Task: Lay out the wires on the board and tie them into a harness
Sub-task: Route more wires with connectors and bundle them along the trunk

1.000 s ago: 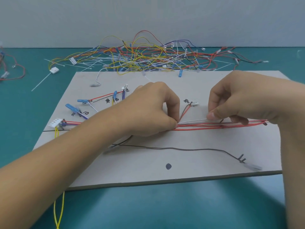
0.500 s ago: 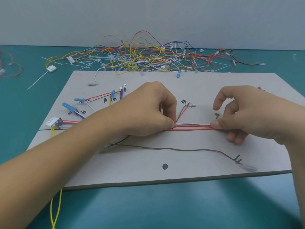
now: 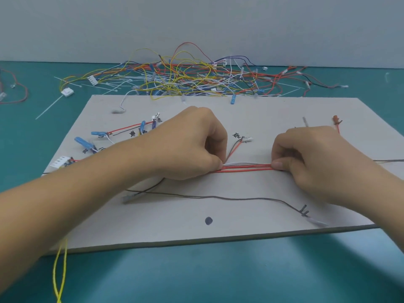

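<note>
The left hand (image 3: 192, 147) pinches the wire bundle (image 3: 247, 167), which lies straight across the middle of the board (image 3: 251, 224), long axis left to right, and the right hand (image 3: 306, 154) pinches it farther along, a short span showing between them.

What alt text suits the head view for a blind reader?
The left hand and right hand pinch a bundle of red and white wires between them on a grey board; a tangle of loose wires lies behind it.
</note>
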Motion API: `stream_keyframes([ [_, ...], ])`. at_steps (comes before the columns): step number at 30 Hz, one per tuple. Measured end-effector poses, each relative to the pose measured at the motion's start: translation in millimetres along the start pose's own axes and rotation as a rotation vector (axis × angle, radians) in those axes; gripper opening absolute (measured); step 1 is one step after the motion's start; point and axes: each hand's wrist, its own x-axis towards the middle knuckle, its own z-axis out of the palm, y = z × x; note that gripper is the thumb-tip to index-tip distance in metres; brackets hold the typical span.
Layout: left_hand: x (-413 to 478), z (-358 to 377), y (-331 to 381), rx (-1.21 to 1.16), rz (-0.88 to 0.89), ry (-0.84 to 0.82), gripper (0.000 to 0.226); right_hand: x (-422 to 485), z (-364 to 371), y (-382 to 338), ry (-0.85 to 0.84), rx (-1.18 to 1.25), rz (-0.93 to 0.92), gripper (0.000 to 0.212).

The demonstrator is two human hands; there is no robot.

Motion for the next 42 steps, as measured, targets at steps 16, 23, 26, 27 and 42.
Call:
stream_keyframes([
  [16,-106.4,-62.3,-95.5,0.116,0.042,0.096,0.005,56.9,27.9,-86.9,-0.183,0.317,-0.056,0.005],
  [23,-106.2,-64.4,-107.0,0.102,0.062,0.119,0.004,63.1,28.1,-91.2,-0.280,0.375,-0.032,0.007],
  [26,-108.3,-60.8,-108.7,0.117,0.066,0.165,0.005,63.2,32.7,-96.6,-0.194,0.335,-0.059,0.014],
  [27,-109.5,-58.7,-108.5,0.117,0.065,0.190,0.009,62.9,33.9,-98.9,-0.163,0.313,-0.070,0.016],
  [42,-114.8,-47.8,-113.5,0.033,0.152,0.248,0.018,47.6,39.3,-108.3,-0.083,0.283,-0.104,0.013],
])
